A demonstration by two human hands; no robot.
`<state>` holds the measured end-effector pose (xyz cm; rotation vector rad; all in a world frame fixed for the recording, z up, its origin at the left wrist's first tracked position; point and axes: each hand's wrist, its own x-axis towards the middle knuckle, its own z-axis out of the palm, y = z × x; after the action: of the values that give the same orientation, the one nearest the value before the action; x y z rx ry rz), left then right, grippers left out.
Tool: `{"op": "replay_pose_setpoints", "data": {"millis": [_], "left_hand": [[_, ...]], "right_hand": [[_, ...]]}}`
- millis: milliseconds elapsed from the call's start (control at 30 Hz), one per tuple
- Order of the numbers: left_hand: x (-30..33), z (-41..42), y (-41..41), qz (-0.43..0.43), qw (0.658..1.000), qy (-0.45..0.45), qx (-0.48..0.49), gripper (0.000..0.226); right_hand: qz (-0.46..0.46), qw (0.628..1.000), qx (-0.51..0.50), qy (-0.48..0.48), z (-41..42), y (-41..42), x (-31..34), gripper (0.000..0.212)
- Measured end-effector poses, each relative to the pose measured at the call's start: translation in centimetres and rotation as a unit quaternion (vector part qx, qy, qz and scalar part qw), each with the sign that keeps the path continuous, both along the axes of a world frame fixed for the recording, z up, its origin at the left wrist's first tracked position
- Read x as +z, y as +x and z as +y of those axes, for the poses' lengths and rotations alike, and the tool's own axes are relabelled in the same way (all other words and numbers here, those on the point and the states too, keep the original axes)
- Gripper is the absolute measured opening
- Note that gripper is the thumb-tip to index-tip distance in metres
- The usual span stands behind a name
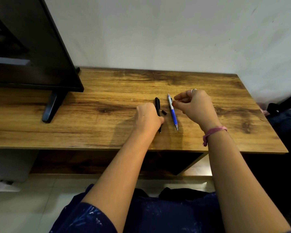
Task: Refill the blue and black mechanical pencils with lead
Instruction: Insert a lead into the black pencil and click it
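Observation:
The black mechanical pencil (157,105) lies on the wooden table (107,98), tip toward me. My left hand (147,118) grips it around its lower half. A small black cap (164,112) lies loose just right of it. The blue and white mechanical pencil (173,111) lies parallel further right, metal tip toward me, nothing holding it. My right hand (196,106) hovers just right of the blue pencil's top end, thumb and forefinger pinched together; what they pinch is too small to make out.
A dark monitor (29,47) on a black foot (51,106) stands at the table's left. A white wall runs behind. Dark bags (284,115) sit beyond the table's right edge. A shelf lies under the tabletop.

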<state>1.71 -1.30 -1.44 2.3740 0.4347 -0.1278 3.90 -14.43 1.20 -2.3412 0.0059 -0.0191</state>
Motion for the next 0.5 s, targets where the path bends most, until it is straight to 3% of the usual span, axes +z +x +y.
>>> {"op": "replay_pose_setpoints", "data": {"millis": [167,233,367,500], "left_hand": [[0.7,0.7,-0.3,-0.039,0.996,-0.081,0.011,0.013],[1.3,1.1,-0.5,-0.074,0.992,-0.106,0.004,0.015],[2.4,1.7,-1.0,-0.134,0.975,-0.175,-0.034,0.020],[3.4,1.8,-1.7,-0.202,0.958,-0.196,-0.063,0.017]], "right_hand": [[-0.019,0.998,-0.013,0.066,-0.2,-0.1,0.8,0.011],[-0.015,0.991,-0.019,0.135,-0.2,-0.1,1.3,0.014],[-0.011,0.936,-0.014,0.353,-0.1,-0.1,2.5,0.014],[-0.010,0.875,0.000,0.484,0.2,-0.3,3.8,0.008]]}}
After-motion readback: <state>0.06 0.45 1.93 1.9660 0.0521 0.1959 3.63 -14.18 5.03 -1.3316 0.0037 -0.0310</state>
